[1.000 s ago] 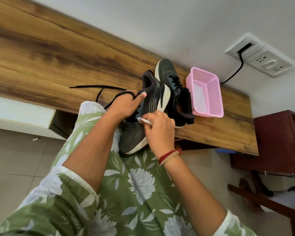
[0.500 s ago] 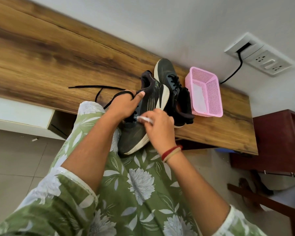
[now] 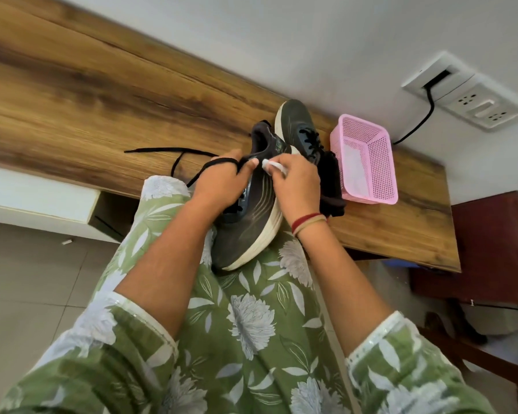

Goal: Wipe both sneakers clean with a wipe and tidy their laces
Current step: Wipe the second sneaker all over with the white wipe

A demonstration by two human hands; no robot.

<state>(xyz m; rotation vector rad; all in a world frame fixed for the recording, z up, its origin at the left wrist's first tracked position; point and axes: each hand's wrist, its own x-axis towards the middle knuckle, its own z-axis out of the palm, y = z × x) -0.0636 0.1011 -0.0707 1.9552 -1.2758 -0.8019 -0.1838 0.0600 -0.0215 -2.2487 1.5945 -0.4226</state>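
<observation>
A dark sneaker [image 3: 251,222] with a white sole rests on my lap, heel toward the table. My left hand [image 3: 222,183] grips its upper, with a black lace [image 3: 174,150] looped over my fingers and trailing across the table. My right hand [image 3: 296,186] presses a small white wipe [image 3: 271,165] against the sneaker's side near the collar. The second dark sneaker [image 3: 299,127] stands on the wooden table [image 3: 102,100] behind it, laced, toe toward the wall.
A pink perforated basket [image 3: 368,162] stands on the table right of the sneakers. A dark cloth or sock [image 3: 331,186] lies beside it. A wall socket panel [image 3: 473,91] with a black cable is at the upper right. A dark red cabinet [image 3: 497,249] stands at right.
My right hand has slid the wipe up the sneaker's side, from the midsection toward the collar. My left hand has kept its grip on the shoe and lace.
</observation>
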